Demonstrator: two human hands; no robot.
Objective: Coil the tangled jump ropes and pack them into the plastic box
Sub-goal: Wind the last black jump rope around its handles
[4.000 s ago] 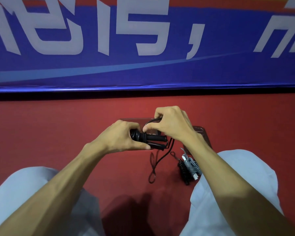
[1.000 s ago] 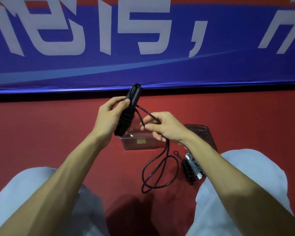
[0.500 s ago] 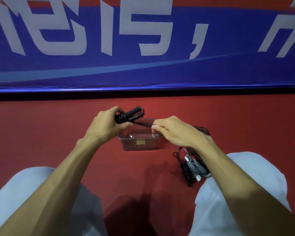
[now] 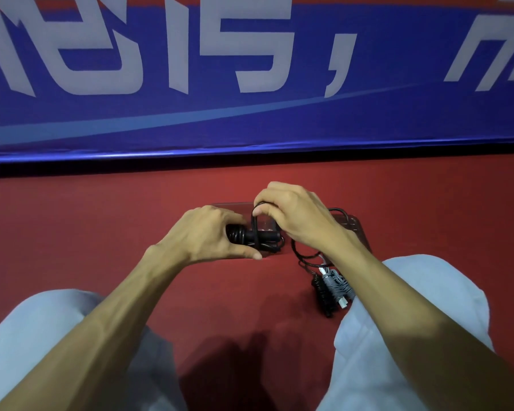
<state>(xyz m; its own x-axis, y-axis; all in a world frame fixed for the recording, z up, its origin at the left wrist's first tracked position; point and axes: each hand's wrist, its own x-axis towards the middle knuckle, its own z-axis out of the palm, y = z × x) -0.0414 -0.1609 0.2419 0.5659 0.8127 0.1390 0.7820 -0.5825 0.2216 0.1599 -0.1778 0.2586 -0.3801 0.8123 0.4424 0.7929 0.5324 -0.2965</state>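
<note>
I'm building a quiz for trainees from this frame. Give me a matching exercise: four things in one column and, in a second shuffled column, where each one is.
Things:
1 black handles
2 black cord loop
3 grey wound rope
4 blue banner

Places:
A on the red floor by the right leg
B gripped by the left hand
C held by the right hand
D upright beyond the floor

Pairs: 1-B, 2-C, 3-A, 4-D
</note>
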